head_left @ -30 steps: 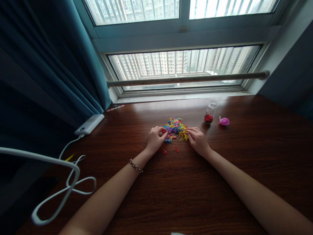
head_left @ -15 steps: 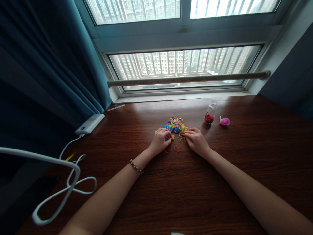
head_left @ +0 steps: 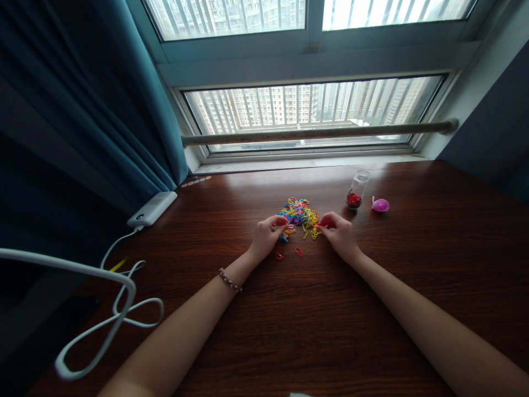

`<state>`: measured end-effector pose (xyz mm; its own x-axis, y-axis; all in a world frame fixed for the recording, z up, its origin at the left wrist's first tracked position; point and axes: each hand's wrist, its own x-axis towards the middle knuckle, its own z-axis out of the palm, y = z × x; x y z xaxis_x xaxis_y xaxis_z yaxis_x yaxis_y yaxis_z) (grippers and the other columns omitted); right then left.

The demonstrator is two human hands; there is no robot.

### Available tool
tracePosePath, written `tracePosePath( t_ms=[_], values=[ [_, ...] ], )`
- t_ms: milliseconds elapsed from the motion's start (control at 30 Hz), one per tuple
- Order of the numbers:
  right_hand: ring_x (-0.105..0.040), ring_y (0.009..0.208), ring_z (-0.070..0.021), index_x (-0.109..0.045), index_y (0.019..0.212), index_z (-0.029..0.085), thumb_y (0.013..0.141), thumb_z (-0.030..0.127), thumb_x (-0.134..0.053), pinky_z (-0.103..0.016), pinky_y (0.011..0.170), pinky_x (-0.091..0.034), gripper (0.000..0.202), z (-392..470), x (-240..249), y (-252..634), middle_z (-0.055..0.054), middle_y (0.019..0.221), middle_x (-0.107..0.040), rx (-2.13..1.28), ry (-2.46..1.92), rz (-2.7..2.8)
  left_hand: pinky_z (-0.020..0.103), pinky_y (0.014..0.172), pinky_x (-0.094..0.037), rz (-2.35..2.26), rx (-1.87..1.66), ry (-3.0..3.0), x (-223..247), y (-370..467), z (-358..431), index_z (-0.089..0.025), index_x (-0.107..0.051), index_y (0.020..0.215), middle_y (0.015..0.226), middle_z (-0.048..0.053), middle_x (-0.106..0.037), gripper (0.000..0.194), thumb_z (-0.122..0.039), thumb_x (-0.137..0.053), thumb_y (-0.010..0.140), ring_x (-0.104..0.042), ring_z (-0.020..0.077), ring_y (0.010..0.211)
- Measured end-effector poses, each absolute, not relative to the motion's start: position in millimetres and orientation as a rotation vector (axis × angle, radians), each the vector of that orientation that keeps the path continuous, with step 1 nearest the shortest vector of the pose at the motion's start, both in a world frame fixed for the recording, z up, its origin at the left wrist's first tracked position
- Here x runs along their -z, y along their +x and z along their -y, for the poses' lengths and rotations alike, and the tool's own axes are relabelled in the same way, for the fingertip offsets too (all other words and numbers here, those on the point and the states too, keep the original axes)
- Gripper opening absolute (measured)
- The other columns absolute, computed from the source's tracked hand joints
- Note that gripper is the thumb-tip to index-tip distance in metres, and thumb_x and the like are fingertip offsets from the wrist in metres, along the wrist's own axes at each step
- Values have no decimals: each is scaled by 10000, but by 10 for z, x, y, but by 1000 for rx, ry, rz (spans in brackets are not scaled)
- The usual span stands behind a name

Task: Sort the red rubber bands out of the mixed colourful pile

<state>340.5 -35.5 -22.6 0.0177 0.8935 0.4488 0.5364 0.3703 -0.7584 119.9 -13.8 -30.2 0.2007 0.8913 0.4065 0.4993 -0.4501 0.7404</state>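
Note:
A small heap of coloured clips [head_left: 298,212] in yellow, blue, pink and red lies on the dark wooden table [head_left: 289,331]. My left hand [head_left: 266,237] rests at the heap's left edge, fingertips curled onto the clips. My right hand [head_left: 338,232] sits at the heap's right edge, its fingers pinched together on what looks like a red clip. Two red clips [head_left: 288,254] lie apart on the table just in front of the heap, between my wrists.
A small glass jar [head_left: 357,189] with red pieces in its bottom stands right of the heap, and its pink lid [head_left: 380,205] lies beside it. A white power bank [head_left: 151,209] with a looping white cable [head_left: 119,309] lies at the left. A teal curtain and window are behind.
My right hand has drawn back a little to the right of the heap with its fingers pinched. My left hand stays at the heap's left edge, shifting slightly.

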Motion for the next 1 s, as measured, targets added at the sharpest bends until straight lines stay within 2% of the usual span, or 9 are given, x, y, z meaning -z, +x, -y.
tracePosePath(
  t_ms=[100,233,333,500,600,733,833,900,1000],
  values=[
    [-554,576,-139,-577,737,183,714,291,-586,-266,576,-456,111,347,220,3406,-12,677,-610,-466,-1287,1616,250,591,-495,-1297,-1158,2026,285,1207,147,-185,-634,852,782,21,-666,184,-333,-566,766,-598,131,622],
    [-590,710,-161,-616,855,188,782,259,-529,-283,677,-466,134,401,191,3369,-47,805,-645,-447,-1156,1704,266,664,-514,-1228,-1188,1948,256,1219,160,-176,-622,862,810,33,-672,151,-281,-556,775,-631,153,727],
    [-584,738,-154,-627,888,199,833,229,-458,-273,689,-459,180,498,167,3287,-50,818,-636,-469,-1010,1907,283,713,-521,-1176,-1207,1912,240,1229,167,-171,-610,872,836,39,-669,147,-268,-560,772,-637,157,762],
    [-585,783,-141,-637,888,217,861,224,-417,-255,715,-463,222,636,134,3147,-49,907,-643,-533,-823,2213,279,648,-531,-1226,-1232,1883,248,1227,150,-163,-596,898,795,38,-652,210,-280,-616,726,-632,154,699],
    [-572,820,-152,-656,847,236,858,225,-433,-277,759,-454,224,652,128,3122,-32,948,-659,-477,-752,2333,269,651,-531,-1183,-1249,1884,268,1220,129,-154,-593,900,851,47,-630,213,-240,-628,709,-628,146,719],
    [-578,783,-146,-670,807,226,837,234,-484,-266,740,-456,189,632,149,3133,-35,850,-674,-543,-727,2336,261,691,-527,-1152,-1299,1921,268,1215,118,-152,-623,809,928,53,-590,105,-183,-608,710,-610,138,777],
    [-577,638,-115,-673,802,179,795,272,-555,-219,630,-461,150,616,173,3148,-36,727,-659,-744,-705,2273,262,720,-519,-1170,-1294,1946,240,1220,132,-158,-648,745,901,49,-598,62,-173,-596,716,-596,148,827],
    [-548,541,-96,-670,820,151,760,314,-598,-197,542,-445,188,610,182,3157,-24,659,-645,-890,-741,2195,263,727,-516,-1168,-1275,1933,216,1227,147,-166,-664,742,897,49,-604,75,-186,-594,722,-593,151,839],
    [-539,509,-95,-668,857,134,743,369,-608,-191,493,-432,269,606,174,3171,-20,621,-638,-1035,-827,2060,270,734,-513,-1158,-1249,1902,189,1235,159,-173,-679,746,879,49,-615,101,-224,-592,734,-598,156,827]
  ],
)
